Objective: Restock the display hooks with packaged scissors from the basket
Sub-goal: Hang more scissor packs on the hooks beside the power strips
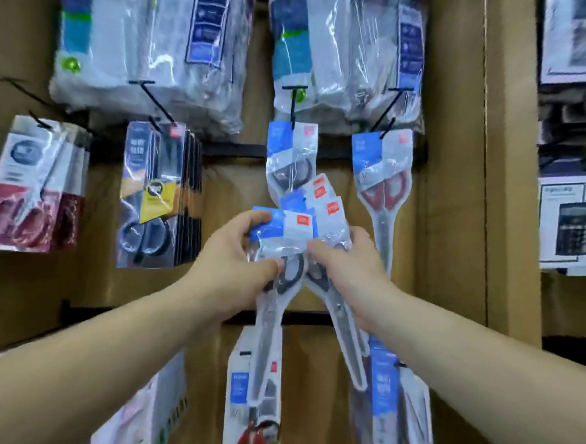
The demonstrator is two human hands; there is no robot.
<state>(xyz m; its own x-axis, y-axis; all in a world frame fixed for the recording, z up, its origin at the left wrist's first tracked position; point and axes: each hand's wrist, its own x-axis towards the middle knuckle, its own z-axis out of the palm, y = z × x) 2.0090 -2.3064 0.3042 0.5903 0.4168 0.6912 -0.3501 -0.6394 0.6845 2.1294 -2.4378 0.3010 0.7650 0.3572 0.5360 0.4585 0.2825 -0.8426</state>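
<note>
The left hand [237,264] and right hand [348,270] both grip a fanned bunch of scissor packs [296,227] below the hook [293,103], with bare backboard [231,190] to their left.

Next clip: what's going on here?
A person stands at a cardboard display wall, gripping a fanned bunch of scissor packs between the left hand and the right hand. None of the held packs is on a hook yet. Just above them, one black-handled pack hangs on the middle hook. A red-handled pack hangs to its right. The basket is out of view.
</note>
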